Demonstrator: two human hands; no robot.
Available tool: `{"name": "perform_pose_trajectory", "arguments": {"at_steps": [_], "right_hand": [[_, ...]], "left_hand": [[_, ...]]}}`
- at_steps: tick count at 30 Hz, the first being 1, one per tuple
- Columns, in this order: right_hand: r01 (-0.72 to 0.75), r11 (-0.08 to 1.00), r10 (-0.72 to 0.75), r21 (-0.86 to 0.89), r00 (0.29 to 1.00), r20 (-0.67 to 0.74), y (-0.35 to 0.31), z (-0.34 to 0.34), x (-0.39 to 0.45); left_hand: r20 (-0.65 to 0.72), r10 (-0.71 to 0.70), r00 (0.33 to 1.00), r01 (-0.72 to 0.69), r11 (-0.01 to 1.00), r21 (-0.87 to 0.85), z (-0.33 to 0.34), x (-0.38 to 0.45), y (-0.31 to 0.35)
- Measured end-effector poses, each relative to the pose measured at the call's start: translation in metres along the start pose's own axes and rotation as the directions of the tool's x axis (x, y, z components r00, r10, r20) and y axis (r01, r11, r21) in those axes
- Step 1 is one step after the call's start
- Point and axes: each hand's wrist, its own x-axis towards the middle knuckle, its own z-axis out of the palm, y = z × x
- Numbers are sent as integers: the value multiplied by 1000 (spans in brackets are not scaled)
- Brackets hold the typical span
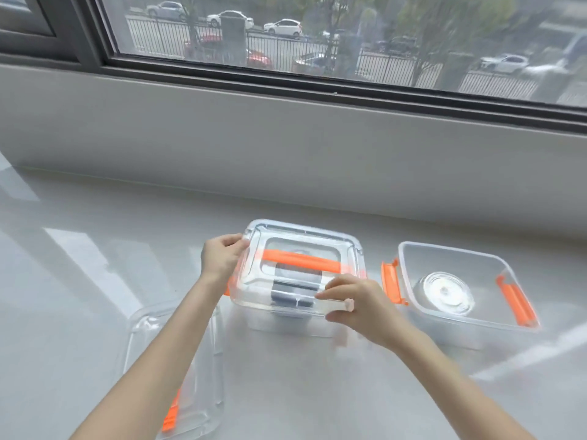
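Clear lid (298, 241) with an orange handle (301, 260) across its top sat over the middle box (286, 323), held at two opposite corners. I could not tell whether it was fully seated on the rim or held just above it.

The left hand (220, 258) gripped the lid's far left corner. Its fingers curled over the top edge there, closed on the plastic with no gap showing. The right hand (355, 303) pinched the near right edge. Its fingers (333, 293) lay almost flat on the lid's top, and the thumb (336, 317) pressed up from below, so only the rim's thickness kept them apart. Both hands held the lid and nothing else.

Through the clear plastic a dark grey object (293, 289) showed inside the box, under the handle. A bit of an orange latch (227, 287) stuck out on the box's left side, just beside the left wrist.

The box stood on a pale glossy countertop (79, 281), roughly at its middle, below a window (317, 36) that looked onto parked cars and a fence. To its right, near but not touching, stood an open box (451, 249) without a lid. It had one orange latch (392, 281) on its left wall and another (516, 304) lying inside along the right wall. A round clear piece (444, 293) rested on its floor. At the lower left a second clear lid (206, 392) lay flat on the counter, partly hidden by the left forearm, with an orange strip (171, 414) at its near end.
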Motion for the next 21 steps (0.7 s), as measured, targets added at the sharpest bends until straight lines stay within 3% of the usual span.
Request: {"name": "perform_pose_trajectory", "arguments": {"at_steps": [12,14,17,18,21], "right_hand": [[-39,999,38,10,991,129,10,8,9],[-66,998,65,21,998,18,12,3,10],[-247,968,220,-33,910,-350,24,-3,15],[-352,936,326,1,866,-380,29,-4,16],[-619,777,627,115,746,-222,45,-5,20]], "left_hand": [[-62,91,994,-68,952,298,2,-6,-23],[-97,57,994,-25,954,299,1,-6,-23],[-115,-52,992,83,955,286,-5,-6,-26],[-112,-98,989,125,954,273,-7,-6,-28],[-110,-167,980,188,957,219,-11,-5,-28]]}}
